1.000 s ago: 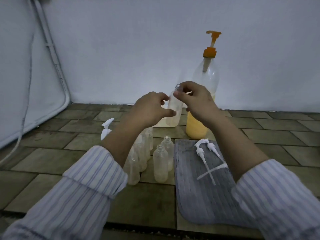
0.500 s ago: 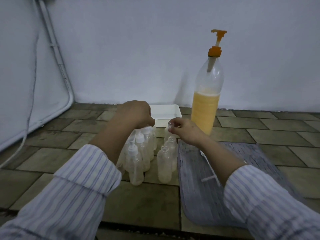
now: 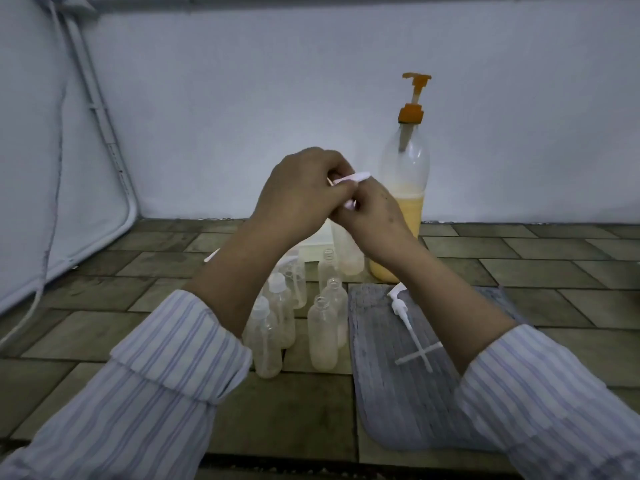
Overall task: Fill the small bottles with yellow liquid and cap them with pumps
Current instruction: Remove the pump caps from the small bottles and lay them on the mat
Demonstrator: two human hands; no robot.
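Observation:
I hold a small clear bottle (image 3: 346, 249) up in front of the big bottle. My right hand (image 3: 375, 214) grips it near the neck. My left hand (image 3: 299, 194) pinches the white pump (image 3: 356, 176) sitting at its top. The big bottle (image 3: 405, 206), with an orange pump, stands at the back, partly filled with yellow liquid. Several small bottles (image 3: 323, 336) stand in a cluster on the floor below my hands, some with white pumps on, some uncapped. Two loose white pumps (image 3: 403, 311) lie crossed on the grey mat (image 3: 398, 403).
A white tray (image 3: 313, 245) sits behind the cluster, mostly hidden by my arms. Another loose pump (image 3: 212, 255) lies on the tiles to the left. A white wall runs close behind, and a padded panel with a cable leans at the left.
Both hands rose from the bottle cluster on the floor. They now hold a small bottle and a white pump together at chest height.

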